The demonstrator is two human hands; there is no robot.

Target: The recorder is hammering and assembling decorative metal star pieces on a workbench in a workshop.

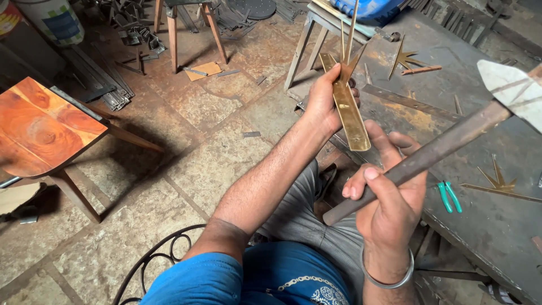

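My left hand (327,99) grips a flat brass strip (350,116) that ends in several thin pointed spikes rising upward. It is held upright over the near edge of a dark metal workbench (497,226). My right hand (389,203), with a steel bangle on the wrist, is closed around the rusty handle (429,155) of a hammer. The hammer's pale head (511,90) is raised at the upper right, away from the strip.
Two spiked brass pieces (403,59) (497,183) and green-handled pliers (449,196) lie on the bench. A wooden-topped stool (45,127) stands at the left, another stool (189,34) farther back. Scrap metal strips (107,85) litter the stone floor. A curled iron frame (158,254) sits by my knee.
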